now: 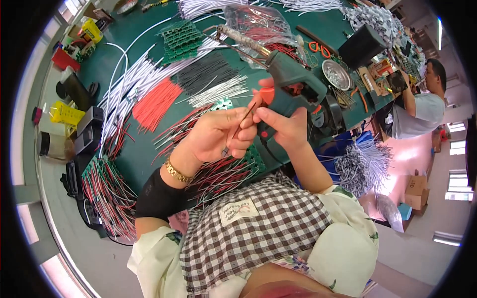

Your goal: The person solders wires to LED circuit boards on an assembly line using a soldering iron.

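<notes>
My left hand [221, 131], with a gold watch at the wrist, is closed in a pinch on a thin dark reddish wire [243, 120] in front of my chest. My right hand [285, 124] is wrapped round the handle of a green soldering gun [293, 82] with an orange trigger; its long metal tip points away to the far left. The right thumb comes close to the left fingertips at the wire; whether it touches the wire I cannot tell. Below the hands lie red, white and black wires [218, 181] joined to green circuit boards, partly hidden by my forearm.
Bundles of red wires [156, 104], black wires [206, 72] and white wires [221, 90] lie ahead on the green table. Beyond them are stacked circuit boards [180, 42] and a clear plastic bag [261, 30]. A metal dish [335, 74] stands right. Another person [422, 104] sits farther right.
</notes>
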`<act>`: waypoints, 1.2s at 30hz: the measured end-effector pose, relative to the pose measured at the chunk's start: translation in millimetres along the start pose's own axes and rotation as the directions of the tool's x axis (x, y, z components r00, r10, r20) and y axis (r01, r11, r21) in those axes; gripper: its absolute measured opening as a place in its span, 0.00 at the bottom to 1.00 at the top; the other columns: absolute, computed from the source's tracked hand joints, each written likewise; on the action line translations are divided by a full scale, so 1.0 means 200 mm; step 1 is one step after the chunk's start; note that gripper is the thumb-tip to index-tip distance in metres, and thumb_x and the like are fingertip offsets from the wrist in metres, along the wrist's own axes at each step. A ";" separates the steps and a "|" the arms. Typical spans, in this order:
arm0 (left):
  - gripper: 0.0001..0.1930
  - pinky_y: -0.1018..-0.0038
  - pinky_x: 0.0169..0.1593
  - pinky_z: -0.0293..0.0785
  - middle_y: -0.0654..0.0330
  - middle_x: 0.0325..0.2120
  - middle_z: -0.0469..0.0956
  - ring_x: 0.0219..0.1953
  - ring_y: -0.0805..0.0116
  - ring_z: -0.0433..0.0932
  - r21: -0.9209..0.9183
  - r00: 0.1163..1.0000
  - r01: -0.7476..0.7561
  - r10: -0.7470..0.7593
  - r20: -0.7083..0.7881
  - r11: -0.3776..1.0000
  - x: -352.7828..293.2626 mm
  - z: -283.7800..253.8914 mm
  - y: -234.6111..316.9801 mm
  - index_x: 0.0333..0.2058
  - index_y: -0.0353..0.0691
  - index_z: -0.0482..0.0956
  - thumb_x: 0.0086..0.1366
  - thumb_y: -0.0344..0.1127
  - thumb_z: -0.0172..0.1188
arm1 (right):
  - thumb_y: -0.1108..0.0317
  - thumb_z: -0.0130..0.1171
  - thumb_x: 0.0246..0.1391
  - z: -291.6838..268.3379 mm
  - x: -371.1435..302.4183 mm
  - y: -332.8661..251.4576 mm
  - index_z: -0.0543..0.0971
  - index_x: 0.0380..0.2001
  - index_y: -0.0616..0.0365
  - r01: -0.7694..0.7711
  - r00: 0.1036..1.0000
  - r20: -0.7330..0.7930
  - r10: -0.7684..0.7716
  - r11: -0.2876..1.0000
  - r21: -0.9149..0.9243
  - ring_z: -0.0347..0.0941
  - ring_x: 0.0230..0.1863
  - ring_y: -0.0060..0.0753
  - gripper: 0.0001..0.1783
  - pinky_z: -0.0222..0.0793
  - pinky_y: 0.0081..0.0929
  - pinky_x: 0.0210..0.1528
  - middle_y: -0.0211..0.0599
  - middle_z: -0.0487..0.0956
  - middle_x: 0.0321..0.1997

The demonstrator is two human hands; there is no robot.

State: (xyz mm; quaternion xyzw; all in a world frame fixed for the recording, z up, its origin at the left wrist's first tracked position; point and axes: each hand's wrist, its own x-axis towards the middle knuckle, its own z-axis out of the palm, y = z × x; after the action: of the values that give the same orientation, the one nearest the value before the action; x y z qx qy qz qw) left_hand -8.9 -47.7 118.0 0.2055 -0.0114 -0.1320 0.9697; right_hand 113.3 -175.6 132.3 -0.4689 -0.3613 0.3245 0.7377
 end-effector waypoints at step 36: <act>0.05 0.80 0.27 0.63 0.63 0.23 0.71 0.22 0.79 0.65 0.866 0.676 -0.266 0.722 -0.146 0.424 0.09 -0.12 -0.16 0.31 0.37 0.66 0.66 0.29 0.48 | 0.80 0.58 0.47 -0.05 -0.02 0.23 0.66 0.50 0.64 0.053 0.985 -0.163 -0.061 0.997 -0.054 0.73 0.32 0.23 0.25 0.64 0.42 0.56 0.32 0.76 0.28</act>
State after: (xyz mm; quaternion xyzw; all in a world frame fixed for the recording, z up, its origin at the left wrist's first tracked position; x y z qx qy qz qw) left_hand 2.9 -70.6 83.5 0.6223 0.1212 0.2507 0.7316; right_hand 113.4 -167.5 85.8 -0.5018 -0.3203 0.2544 0.7622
